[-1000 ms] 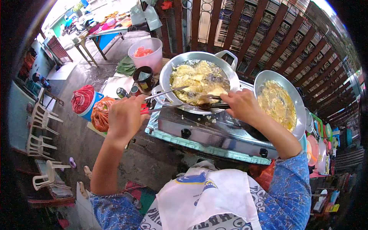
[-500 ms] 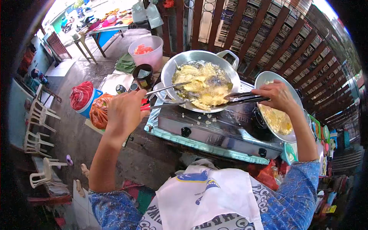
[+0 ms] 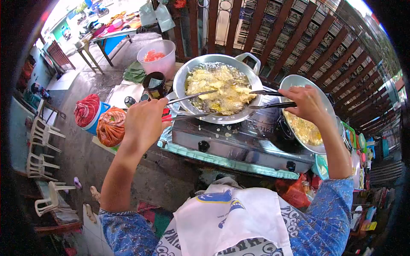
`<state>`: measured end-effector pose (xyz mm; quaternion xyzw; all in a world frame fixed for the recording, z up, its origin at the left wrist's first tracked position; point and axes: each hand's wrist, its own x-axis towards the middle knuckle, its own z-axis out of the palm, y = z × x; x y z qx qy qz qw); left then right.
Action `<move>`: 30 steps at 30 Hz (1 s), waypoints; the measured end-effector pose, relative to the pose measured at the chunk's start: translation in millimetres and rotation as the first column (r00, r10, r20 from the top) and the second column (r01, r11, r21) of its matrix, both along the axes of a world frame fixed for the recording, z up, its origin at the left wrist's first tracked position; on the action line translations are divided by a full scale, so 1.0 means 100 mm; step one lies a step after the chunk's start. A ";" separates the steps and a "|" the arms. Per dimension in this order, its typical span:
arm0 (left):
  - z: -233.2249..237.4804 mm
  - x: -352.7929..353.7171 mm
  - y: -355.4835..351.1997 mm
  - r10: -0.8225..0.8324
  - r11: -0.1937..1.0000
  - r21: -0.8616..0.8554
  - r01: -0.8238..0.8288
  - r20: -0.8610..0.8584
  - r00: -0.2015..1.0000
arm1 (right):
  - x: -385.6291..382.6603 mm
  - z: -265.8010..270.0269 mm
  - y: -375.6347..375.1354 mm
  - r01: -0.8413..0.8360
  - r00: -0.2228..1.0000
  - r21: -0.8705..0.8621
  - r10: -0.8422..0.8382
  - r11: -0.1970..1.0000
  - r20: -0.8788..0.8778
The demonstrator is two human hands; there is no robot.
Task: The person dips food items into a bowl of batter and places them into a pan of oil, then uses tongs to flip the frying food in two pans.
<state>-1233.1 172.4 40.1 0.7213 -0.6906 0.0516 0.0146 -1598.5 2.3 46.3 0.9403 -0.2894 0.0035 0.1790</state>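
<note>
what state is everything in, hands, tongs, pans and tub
left hand: closed around red-handled tongs
right hand: gripping black tongs
red-handled tongs: open, tips apart
black tongs: open, arms apart
left pan: uncovered, food in bubbling oil
right pan: uncovered, more food inside, partly hidden
plastic tub: uncovered, pinkish pieces inside
</note>
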 end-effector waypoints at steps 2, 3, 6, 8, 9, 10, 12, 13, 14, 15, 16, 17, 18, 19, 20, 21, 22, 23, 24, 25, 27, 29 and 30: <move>-0.03 -0.02 -0.02 -0.021 0.999 -0.039 0.021 -0.003 1.000 | 0.16 -0.02 0.00 0.001 0.998 -0.038 -0.003 0.999 -0.057; -0.03 -0.03 -0.03 -0.021 0.999 -0.040 0.021 -0.001 1.000 | 0.22 -0.02 -0.02 -0.003 0.993 -0.076 -0.006 0.997 -0.117; -0.03 -0.07 -0.07 -0.034 0.999 -0.031 0.033 -0.013 0.999 | 0.34 -0.13 -0.20 -0.099 0.982 -0.173 0.069 0.980 -0.174; -0.01 -0.09 -0.08 -0.018 1.000 0.002 0.018 -0.020 1.000 | 0.38 -0.21 -0.29 -0.120 0.974 -0.203 0.075 0.972 -0.216; -0.01 -0.09 -0.08 -0.017 1.000 0.001 0.017 -0.019 1.000 | 0.40 -0.26 -0.33 -0.098 0.966 -0.176 0.052 0.979 -0.252; -0.02 -0.10 -0.08 -0.018 1.000 -0.007 0.018 -0.026 1.000 | 0.41 -0.28 -0.35 -0.077 0.957 -0.151 0.030 0.985 -0.288; -0.06 -0.10 -0.08 -0.013 1.000 -0.017 0.012 -0.033 0.999 | 0.39 -0.24 -0.36 -0.091 0.963 -0.149 0.049 0.985 -0.266; -0.09 -0.10 -0.08 -0.036 0.997 -0.062 0.034 -0.038 0.999 | 0.37 -0.21 -0.35 -0.103 0.968 -0.145 0.066 0.984 -0.244; -0.12 -0.10 -0.09 -0.060 0.993 -0.106 0.055 -0.041 0.997 | 0.36 -0.19 -0.35 -0.108 0.967 -0.144 0.071 0.984 -0.245; -0.14 -0.12 -0.09 -0.056 0.993 -0.105 0.051 -0.042 0.998 | 0.33 -0.17 -0.34 -0.101 0.978 -0.113 0.077 0.988 -0.195; -0.16 -0.15 -0.11 -0.068 0.992 -0.107 0.064 -0.031 0.997 | 0.31 -0.15 -0.33 -0.092 0.986 -0.081 0.080 0.992 -0.143; -0.17 -0.18 -0.13 -0.082 0.991 -0.111 0.079 -0.019 0.996 | 0.30 -0.14 -0.33 -0.092 0.986 -0.081 0.080 0.992 -0.143; -0.20 -0.21 -0.15 -0.083 0.991 -0.111 0.081 -0.019 0.996 | 0.29 -0.12 -0.33 -0.078 0.990 -0.052 0.071 0.996 -0.123; -0.22 -0.24 -0.17 -0.120 0.984 -0.138 0.117 -0.015 0.993 | 0.27 -0.11 -0.33 -0.063 0.993 -0.024 0.060 0.998 -0.104; -0.25 -0.26 -0.19 -0.156 0.975 -0.164 0.153 -0.010 0.988 | 0.26 -0.09 -0.32 -0.059 0.993 -0.024 0.057 0.998 -0.104; -0.28 -0.27 -0.21 -0.160 0.974 -0.164 0.156 -0.010 0.987 | 0.25 -0.09 -0.30 -0.051 0.996 -0.014 0.050 0.999 -0.072; -0.32 -0.29 -0.24 -0.157 0.975 -0.154 0.158 0.021 0.987 | 0.24 -0.08 -0.29 -0.043 0.998 -0.003 0.043 0.999 -0.040; -0.35 -0.30 -0.25 -0.154 0.977 -0.143 0.160 0.051 0.987 | 0.23 -0.07 -0.27 -0.040 0.998 -0.003 0.040 0.999 -0.040; -0.39 -0.30 -0.27 -0.157 0.976 -0.142 0.163 0.051 0.986 | 0.22 -0.05 -0.25 -0.014 0.999 0.016 0.014 1.000 -0.032; -0.42 -0.29 -0.27 -0.160 0.972 -0.166 0.169 0.066 0.985 | 0.22 -0.04 -0.24 0.012 1.000 0.037 -0.011 0.999 -0.025; -0.48 -0.27 -0.28 -0.164 0.966 -0.187 0.177 0.081 0.983 | 0.20 -0.02 -0.22 0.074 0.996 0.081 -0.070 0.994 -0.051; -0.52 -0.26 -0.27 -0.183 0.949 -0.243 0.200 0.089 0.979 | 0.17 -0.05 -0.24 0.134 0.989 0.124 -0.125 0.983 -0.079; -0.52 -0.25 -0.26 -0.184 0.949 -0.241 0.201 0.090 0.979 | 0.12 -0.09 -0.28 0.123 0.992 0.141 -0.119 0.982 -0.037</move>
